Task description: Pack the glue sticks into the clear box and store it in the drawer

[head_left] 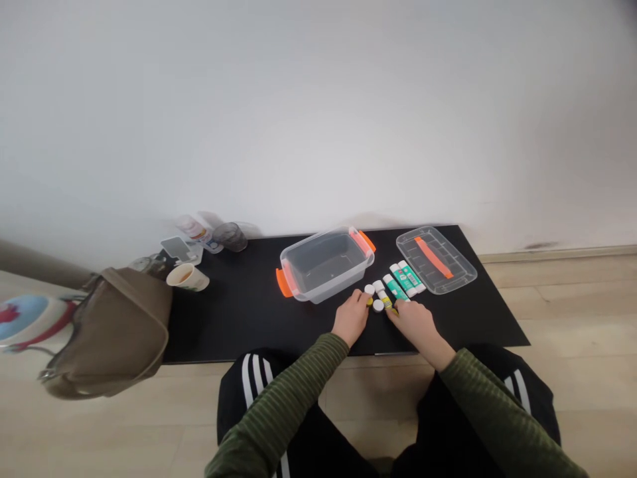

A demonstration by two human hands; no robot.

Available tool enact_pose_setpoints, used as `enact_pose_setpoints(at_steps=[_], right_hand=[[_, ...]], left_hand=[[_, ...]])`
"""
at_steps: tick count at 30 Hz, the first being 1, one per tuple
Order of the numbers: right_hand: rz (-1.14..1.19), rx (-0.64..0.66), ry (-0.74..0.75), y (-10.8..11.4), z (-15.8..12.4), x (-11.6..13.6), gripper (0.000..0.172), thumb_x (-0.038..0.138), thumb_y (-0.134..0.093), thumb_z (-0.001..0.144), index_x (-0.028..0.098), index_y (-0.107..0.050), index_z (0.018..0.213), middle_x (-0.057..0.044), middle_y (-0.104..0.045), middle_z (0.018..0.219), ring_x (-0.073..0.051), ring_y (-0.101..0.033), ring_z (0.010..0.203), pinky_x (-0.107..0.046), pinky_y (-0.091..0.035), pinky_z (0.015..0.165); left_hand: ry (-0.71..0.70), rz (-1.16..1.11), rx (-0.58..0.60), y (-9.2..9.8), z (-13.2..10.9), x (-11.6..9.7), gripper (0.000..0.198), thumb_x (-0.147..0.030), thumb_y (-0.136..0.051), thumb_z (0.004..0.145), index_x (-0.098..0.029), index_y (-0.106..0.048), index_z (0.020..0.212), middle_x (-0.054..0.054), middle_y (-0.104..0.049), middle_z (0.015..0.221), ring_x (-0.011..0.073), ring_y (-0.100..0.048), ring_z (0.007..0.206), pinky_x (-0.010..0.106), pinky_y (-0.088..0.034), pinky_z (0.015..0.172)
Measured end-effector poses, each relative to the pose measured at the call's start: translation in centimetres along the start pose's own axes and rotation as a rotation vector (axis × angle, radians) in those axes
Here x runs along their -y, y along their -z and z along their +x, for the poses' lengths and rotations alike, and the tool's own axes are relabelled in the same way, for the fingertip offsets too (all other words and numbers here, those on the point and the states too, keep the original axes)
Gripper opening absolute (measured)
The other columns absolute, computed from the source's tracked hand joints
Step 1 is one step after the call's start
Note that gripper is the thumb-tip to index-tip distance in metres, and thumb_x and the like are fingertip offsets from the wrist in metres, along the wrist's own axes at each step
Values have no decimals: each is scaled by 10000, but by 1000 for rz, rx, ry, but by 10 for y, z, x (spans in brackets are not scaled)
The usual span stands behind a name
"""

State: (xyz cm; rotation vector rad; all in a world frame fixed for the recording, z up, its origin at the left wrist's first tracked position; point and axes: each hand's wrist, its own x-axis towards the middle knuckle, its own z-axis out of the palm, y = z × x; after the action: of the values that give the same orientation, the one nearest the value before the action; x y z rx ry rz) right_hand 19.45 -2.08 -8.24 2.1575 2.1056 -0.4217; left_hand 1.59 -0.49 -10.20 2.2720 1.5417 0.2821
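My left hand is closed around a small yellow tube with a white cap, mostly hidden by the fingers. My right hand has thumb and fingertips closed at the lower end of another white-capped yellow tube; its grip is partly hidden. Between the hands a round white cap faces up. Several green glue sticks with white caps lie side by side just beyond my right hand. Behind my left hand stands a clear plastic box with orange latches, open at the top and with nothing visible inside.
The box's clear lid with an orange handle lies at the right of the black table. At the left stand a paper cup of brownish drink, a dark glass, a spray can and a brown bag. A wall rises behind.
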Motion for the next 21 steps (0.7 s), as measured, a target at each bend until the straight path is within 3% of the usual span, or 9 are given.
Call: enact_pose_setpoints(at_steps=[6, 11, 14, 18, 21], right_hand=[[-7, 7, -23, 4, -1, 0, 329, 423, -488, 916, 157, -680, 941, -165, -719, 890, -297, -703, 850, -336, -451, 688], [48, -66, -43, 8, -4, -6, 321, 468, -547, 861, 173, -675, 865, -121, -721, 815, -255, -695, 788, -287, -408, 652], [196, -171, 4, 7, -6, -9, 292, 473, -569, 834, 196, -653, 795, -57, -703, 708, -213, -682, 705, -260, -378, 607], [470, -275, 154, 3, -12, -7, 232, 427, -564, 822, 207, -638, 818, -10, -699, 682, -165, -660, 623, -245, -408, 602], [580, -290, 241, 0, -16, -2, 216, 406, -555, 821, 208, -637, 851, -16, -714, 713, -158, -662, 616, -247, -450, 621]], left_hand=[[42, -85, -34, 1, 3, 5, 208, -182, -543, 886, -225, -541, 1090, 55, -533, 1105, 193, -595, 990, 279, -481, 786], [78, -321, -168, 9, 3, 8, 179, -131, -590, 829, -196, -567, 993, 58, -548, 1113, 175, -591, 968, 309, -484, 848], [176, -674, -217, 14, 2, 10, 178, -153, -638, 807, -187, -580, 971, 45, -620, 999, 156, -608, 873, 321, -498, 831], [295, -1290, -184, 17, 0, 9, 283, -305, -748, 769, -153, -595, 952, 80, -678, 958, 168, -643, 858, 318, -534, 764], [337, -1596, -148, 19, -3, 5, 383, -364, -815, 712, -142, -624, 959, 85, -693, 969, 172, -669, 876, 337, -546, 818]])
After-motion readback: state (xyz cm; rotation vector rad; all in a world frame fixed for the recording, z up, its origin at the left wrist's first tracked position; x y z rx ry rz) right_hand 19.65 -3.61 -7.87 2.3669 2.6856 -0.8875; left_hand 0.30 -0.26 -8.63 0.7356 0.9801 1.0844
